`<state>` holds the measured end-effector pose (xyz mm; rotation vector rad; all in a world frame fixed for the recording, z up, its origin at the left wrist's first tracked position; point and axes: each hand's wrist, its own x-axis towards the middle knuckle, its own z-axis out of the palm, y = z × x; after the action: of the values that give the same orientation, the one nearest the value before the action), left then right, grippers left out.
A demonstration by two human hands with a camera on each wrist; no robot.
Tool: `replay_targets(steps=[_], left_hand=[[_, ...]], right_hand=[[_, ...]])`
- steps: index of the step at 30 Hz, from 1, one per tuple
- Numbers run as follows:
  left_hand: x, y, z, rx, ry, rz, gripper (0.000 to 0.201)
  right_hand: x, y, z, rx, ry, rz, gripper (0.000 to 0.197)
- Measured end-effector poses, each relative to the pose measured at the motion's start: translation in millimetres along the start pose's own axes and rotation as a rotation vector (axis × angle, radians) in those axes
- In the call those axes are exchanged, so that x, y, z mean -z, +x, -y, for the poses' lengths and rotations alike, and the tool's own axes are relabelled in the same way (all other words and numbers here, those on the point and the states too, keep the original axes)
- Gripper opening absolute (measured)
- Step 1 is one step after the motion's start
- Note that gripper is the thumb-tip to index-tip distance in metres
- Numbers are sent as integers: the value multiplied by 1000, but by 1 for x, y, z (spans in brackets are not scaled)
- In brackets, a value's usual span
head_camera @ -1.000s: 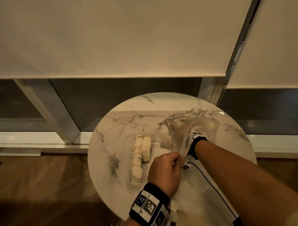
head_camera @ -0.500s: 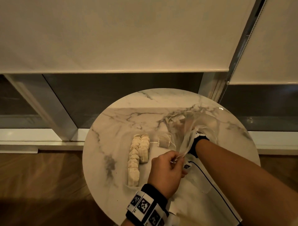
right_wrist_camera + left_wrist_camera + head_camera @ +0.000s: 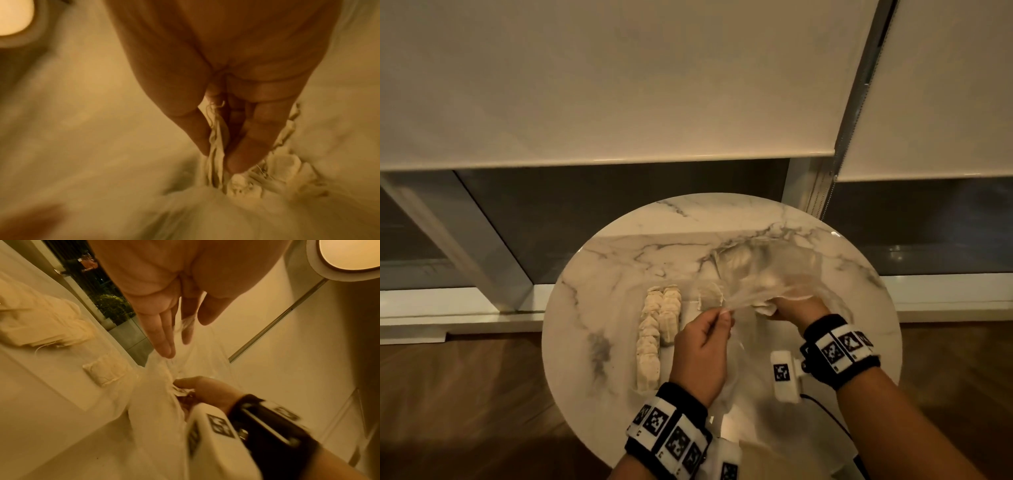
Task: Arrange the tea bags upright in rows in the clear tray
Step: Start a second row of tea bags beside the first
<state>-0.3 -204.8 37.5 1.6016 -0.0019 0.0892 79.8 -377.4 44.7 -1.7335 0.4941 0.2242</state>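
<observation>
Two rows of pale tea bags (image 3: 657,329) stand upright in the left part of the clear tray (image 3: 689,307) on the round marble table (image 3: 619,274). One more tea bag (image 3: 710,297) stands alone at the tray's far end. A clear plastic bag (image 3: 763,270) with more tea bags lies behind it. My left hand (image 3: 724,313) pinches the plastic bag's near edge between thumb and fingers (image 3: 186,331). My right hand (image 3: 774,310) grips a small bunch of tea bags (image 3: 216,162) at the bag's mouth.
The table's edge curves close on every side, with wooden floor (image 3: 465,394) below. Behind the table stand a window frame (image 3: 482,260) and lowered white blinds (image 3: 619,85). The white wrist camera block (image 3: 786,375) hangs under my right wrist above the table.
My right hand has drawn back out of the plastic bag towards me, with tea bags in its fingers. The left hand keeps its pinch on the bag's edge.
</observation>
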Motion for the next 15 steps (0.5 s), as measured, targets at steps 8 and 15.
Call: replay_targets(steps=[8, 15], left_hand=[[-1, -1, -1, 169, -163, 4, 34], [-17, -17, -10, 586, -327, 245, 77]], right_hand=[[35, -92, 4, 244, -20, 222, 6], [43, -132, 38, 285, 316, 467, 23]])
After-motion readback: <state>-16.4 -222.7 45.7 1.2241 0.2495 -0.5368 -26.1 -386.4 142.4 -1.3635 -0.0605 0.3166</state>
